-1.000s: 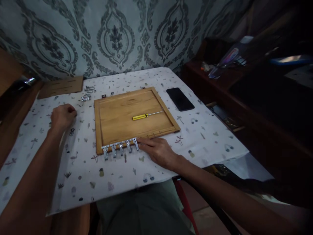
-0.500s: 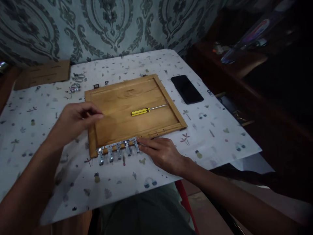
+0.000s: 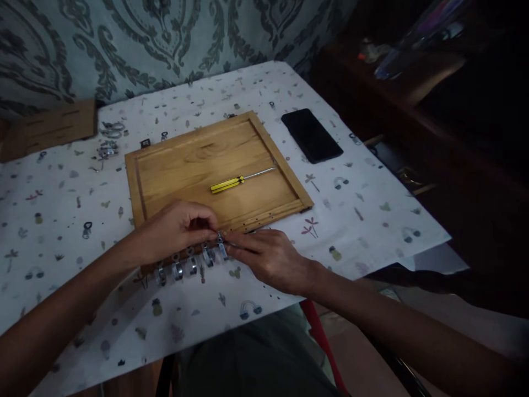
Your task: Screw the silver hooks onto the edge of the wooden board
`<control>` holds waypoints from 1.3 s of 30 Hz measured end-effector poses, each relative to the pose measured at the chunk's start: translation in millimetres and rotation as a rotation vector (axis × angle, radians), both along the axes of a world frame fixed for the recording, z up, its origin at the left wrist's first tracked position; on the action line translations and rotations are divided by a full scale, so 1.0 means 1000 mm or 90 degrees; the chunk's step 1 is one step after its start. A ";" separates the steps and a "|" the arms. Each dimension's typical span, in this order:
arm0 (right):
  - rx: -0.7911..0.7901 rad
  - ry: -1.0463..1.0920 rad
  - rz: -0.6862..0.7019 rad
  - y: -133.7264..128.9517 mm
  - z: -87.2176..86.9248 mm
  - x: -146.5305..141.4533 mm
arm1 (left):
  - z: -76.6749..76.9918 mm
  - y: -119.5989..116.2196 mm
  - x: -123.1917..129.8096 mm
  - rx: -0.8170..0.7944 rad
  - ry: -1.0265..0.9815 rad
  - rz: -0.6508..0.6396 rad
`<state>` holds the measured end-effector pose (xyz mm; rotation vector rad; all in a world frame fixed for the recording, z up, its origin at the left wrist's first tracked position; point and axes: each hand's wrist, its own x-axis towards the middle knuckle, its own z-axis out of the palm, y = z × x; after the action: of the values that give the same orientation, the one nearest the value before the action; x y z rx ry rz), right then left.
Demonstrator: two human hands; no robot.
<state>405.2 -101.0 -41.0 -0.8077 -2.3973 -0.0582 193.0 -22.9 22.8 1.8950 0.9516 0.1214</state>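
Observation:
A framed wooden panel (image 3: pixel 190 160) lies on the table, with several metal hinges (image 3: pixel 177 269) in a row along its near edge. My right hand (image 3: pixel 270 258) is closed, fingertips on the rightmost hinge (image 3: pixel 222 249). Thumb and forefinger of my left hand (image 3: pixel 182 229) are pinched at the top of that same hinge; whatever they hold is too small to make out. A yellow-handled screwdriver (image 3: pixel 227 184) rests on the panel, its shaft towards the right.
A black phone (image 3: pixel 312 135) lies right of the panel. Metal parts (image 3: pixel 109 140) and a cardboard piece (image 3: pixel 49 129) are at the back left. A clear bottle (image 3: pixel 405 49) stands on dark furniture beyond the table's right side.
My left hand has moved right and nearer, from over the panel's left side to the rightmost hinge. My right hand stays at that hinge. The view has shifted slightly.

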 end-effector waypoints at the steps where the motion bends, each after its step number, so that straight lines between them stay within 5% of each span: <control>1: 0.001 0.002 0.002 0.000 0.000 0.000 | -0.002 -0.001 0.000 0.002 0.005 -0.007; 12: -0.001 -0.014 -0.007 0.000 -0.002 0.001 | -0.006 -0.001 0.004 0.166 0.076 -0.125; 26: 0.006 -0.010 -0.005 0.001 -0.001 0.000 | 0.001 0.003 0.013 0.198 0.147 -0.209; 39: -0.028 -0.054 -0.003 -0.002 -0.005 0.001 | -0.006 0.007 0.010 0.123 0.141 -0.166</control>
<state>406.6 -102.7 -45.6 -0.8460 -2.4840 -0.0428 203.4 -15.8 17.3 2.2282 0.8522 -0.1600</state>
